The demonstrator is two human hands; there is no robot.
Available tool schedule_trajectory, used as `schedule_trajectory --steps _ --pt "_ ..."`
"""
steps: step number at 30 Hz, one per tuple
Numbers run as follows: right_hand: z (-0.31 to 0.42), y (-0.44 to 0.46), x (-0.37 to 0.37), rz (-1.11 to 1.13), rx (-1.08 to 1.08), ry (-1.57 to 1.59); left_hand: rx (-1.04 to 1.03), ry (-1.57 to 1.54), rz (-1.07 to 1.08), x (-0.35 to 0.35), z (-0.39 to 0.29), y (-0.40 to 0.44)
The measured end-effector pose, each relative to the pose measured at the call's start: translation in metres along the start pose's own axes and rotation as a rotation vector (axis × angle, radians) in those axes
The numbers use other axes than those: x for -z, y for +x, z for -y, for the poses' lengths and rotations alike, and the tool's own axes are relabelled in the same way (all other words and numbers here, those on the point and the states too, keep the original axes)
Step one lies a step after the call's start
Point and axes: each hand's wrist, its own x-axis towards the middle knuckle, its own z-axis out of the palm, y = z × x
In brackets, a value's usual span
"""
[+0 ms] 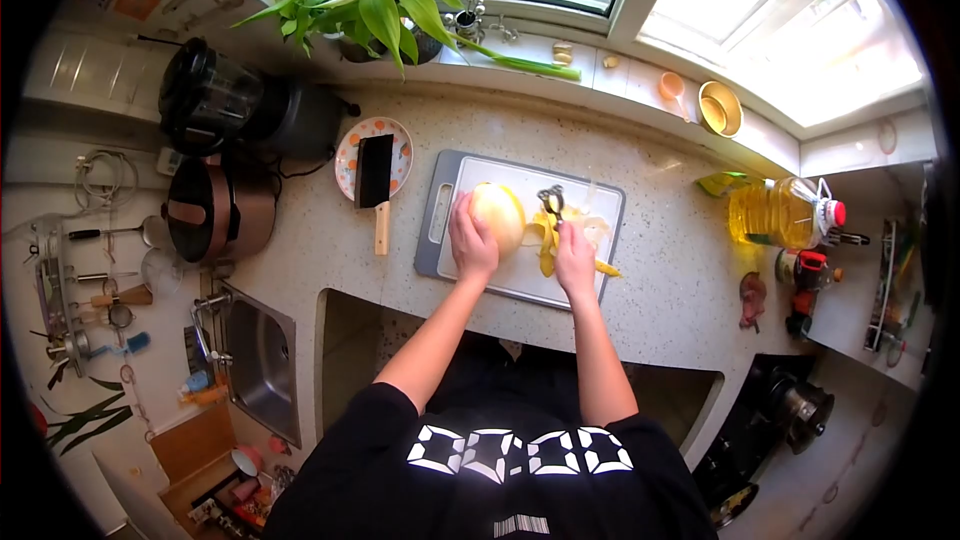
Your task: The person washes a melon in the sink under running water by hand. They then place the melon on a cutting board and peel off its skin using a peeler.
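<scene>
My left hand point(474, 242) is wrapped round the left side of a pale, mostly peeled yellow melon point(503, 216), with a little yellow skin showing near its top. In my right hand point(574, 260) is a metal peeler point(551, 200), its head pointing away from me, just right of the melon and apart from it. Yellow strips of peel point(546, 248) lie around and under the peeler on a white cutting board point(510, 285) with a grey edge. Both hands are over the board. The fingers under the melon are hidden.
A cleaver point(375, 170) lies across a patterned plate point(402, 140) left of the board. Further left stand a blender point(215, 95), a rice cooker point(222, 210) and a sink point(262, 365). An oil bottle point(780, 215) stands right; a plant point(375, 0) is on the windowsill.
</scene>
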Motion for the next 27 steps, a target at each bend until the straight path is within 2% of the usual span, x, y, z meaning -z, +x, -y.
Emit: schedule_trajectory --steps 6,9,16,21,27 --pt "0.076 0.037 -0.015 0.224 0.066 -0.459 0.031 -0.042 0.008 -0.006 -0.008 0.013" --pt "0.075 0.045 -0.028 0.276 0.111 -0.6 0.028 0.002 -0.032 -0.007 -0.013 0.018" --pt "0.054 0.023 -0.036 0.194 0.099 -0.575 0.021 0.024 -0.041 -0.009 -0.02 0.021" --pt "0.043 0.005 -0.033 0.162 0.048 -0.494 0.103 -0.051 -0.009 -0.009 -0.021 0.022" --pt "0.025 -0.024 -0.033 0.014 0.117 -0.44 0.109 -0.029 0.012 -0.008 -0.021 0.025"
